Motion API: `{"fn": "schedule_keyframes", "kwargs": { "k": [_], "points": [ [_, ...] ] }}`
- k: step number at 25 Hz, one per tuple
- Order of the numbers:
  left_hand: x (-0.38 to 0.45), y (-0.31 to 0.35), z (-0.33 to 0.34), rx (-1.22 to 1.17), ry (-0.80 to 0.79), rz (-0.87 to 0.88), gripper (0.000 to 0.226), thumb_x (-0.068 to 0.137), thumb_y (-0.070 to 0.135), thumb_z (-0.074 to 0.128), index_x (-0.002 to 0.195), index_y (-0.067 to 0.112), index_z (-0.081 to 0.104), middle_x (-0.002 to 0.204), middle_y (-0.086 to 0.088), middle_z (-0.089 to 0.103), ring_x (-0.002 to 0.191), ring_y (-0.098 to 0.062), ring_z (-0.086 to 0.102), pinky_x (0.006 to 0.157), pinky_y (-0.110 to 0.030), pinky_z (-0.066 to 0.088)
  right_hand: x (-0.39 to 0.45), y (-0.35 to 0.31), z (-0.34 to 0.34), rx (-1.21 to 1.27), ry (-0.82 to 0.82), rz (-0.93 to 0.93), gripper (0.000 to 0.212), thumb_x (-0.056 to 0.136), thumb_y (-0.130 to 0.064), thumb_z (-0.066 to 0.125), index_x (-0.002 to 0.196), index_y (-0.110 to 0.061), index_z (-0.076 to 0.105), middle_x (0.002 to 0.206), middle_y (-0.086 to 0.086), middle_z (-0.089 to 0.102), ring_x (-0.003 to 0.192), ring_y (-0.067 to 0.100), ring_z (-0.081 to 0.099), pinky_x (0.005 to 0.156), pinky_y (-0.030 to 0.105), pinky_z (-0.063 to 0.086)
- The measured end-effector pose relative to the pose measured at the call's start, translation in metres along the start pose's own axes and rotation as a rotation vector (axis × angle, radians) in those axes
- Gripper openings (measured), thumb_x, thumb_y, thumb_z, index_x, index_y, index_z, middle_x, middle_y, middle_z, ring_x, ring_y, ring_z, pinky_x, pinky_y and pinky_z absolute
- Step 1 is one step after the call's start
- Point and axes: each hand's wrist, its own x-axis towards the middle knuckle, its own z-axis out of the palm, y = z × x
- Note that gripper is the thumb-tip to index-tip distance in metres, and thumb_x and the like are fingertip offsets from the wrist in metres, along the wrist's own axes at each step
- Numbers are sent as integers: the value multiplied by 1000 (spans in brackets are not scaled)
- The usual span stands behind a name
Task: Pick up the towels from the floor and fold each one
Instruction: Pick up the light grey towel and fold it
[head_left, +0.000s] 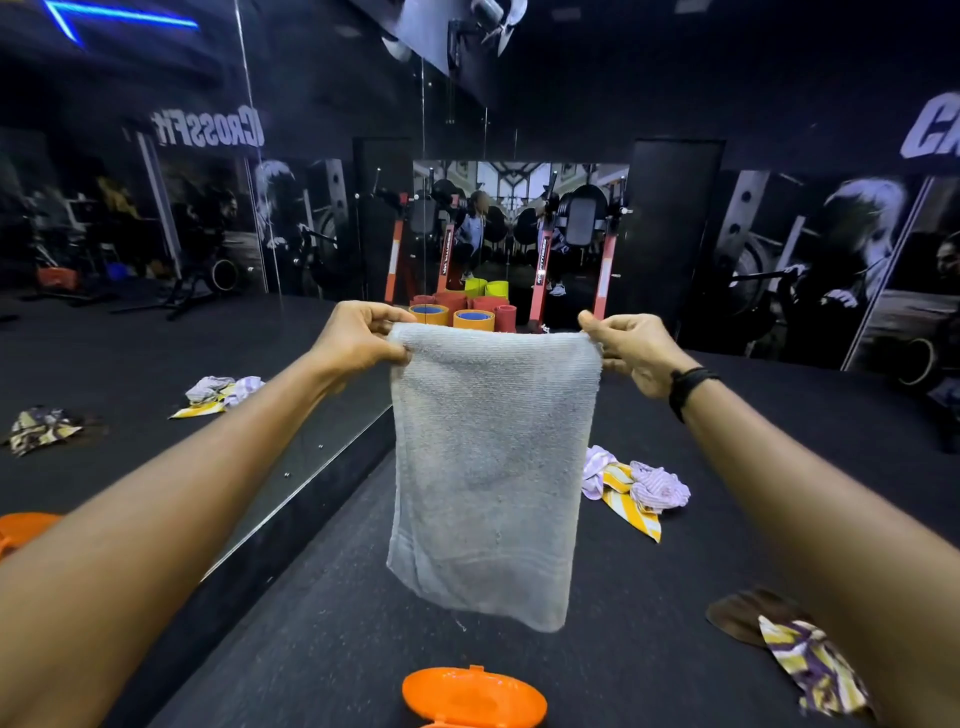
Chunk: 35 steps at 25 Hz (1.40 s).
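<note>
- Head view: a grey towel (488, 467) is held up above the dark floor (322, 639), its top corners pinched by the left hand (358, 343) and the right hand (636, 353).
- A lilac-and-yellow towel (634, 486) and a patterned towel (810, 665) are seen crumpled on the floor, an orange lid (472, 696) nearby.

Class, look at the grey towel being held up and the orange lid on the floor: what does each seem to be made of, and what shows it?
Grey towel: looks like cotton terry, matte, with a looped nubbly surface, hanging limp. Orange lid: probably moulded plastic, smooth, slightly glossy, with a raised rim.
</note>
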Motion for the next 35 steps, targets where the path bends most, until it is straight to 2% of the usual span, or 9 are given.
{"fn": "schedule_keyframes", "kwargs": {
  "k": [5,10,12,17,22,25,28,31,35],
  "points": [
    [-1,0,0,-50,-47,-31,49,65,-19,73,107,5,67,88,-4,69,79,-11,64,63,-11,52,-5,1,-5,79,-69,167,5,82,1,68,81,-3,65,60,-2,67,56,7,60,53,14,49],
    [-3,-8,-2,-134,-9,-78,37,61,9,87,95,13,73,85,-5,74,82,-14,70,77,-25,56,-5,1,-7,-21,-23,20,26,73,10,74,97,5,66,68,5,67,58,9,64,56,16,55],
    [0,-11,-3,-13,37,-67,33,58,20,90,87,17,76,81,-4,75,84,-17,70,81,-30,54,-3,4,-4,-212,-2,-77,21,75,4,76,94,2,69,56,-2,63,52,4,58,54,16,51],
    [-3,-5,7,430,36,42,25,64,34,87,73,17,71,65,5,59,65,-8,50,57,-25,38,2,8,2,-614,89,-248,6,86,-17,71,86,-11,72,79,3,60,74,11,51,57,19,40],
    [-7,-6,7,450,-331,-79,27,72,27,83,80,7,66,71,-3,69,63,-12,64,57,-20,49,4,15,-12,-765,-189,-155,14,87,-21,69,74,-17,65,75,-2,62,73,10,54,63,23,44],
    [3,14,8,242,-203,-36,21,75,21,80,85,8,66,77,-3,68,69,-12,64,56,-18,51,10,-14,-23,-527,-245,-132,14,88,-16,68,75,-15,63,65,-2,60,61,9,55,58,25,46],
    [11,20,5,-123,-153,-99,43,73,27,81,109,16,61,99,1,70,91,-14,65,75,-32,55,9,-35,-29,-29,-254,-41,23,82,-25,70,100,-15,62,90,0,70,78,10,68,67,30,55],
    [-15,-17,17,18,-404,-325,39,71,24,81,105,12,66,105,-3,71,98,-20,67,85,-37,56,-15,12,-21,-201,-465,192,19,81,-18,68,97,-7,67,96,5,72,82,17,69,64,27,58],
    [-24,-34,26,-270,-216,-459,24,77,29,75,92,11,69,100,-10,70,80,-18,65,70,-31,53,-26,32,-6,12,-313,253,15,89,-17,62,89,-2,64,76,4,70,56,5,65,44,16,48]
  ]
}}
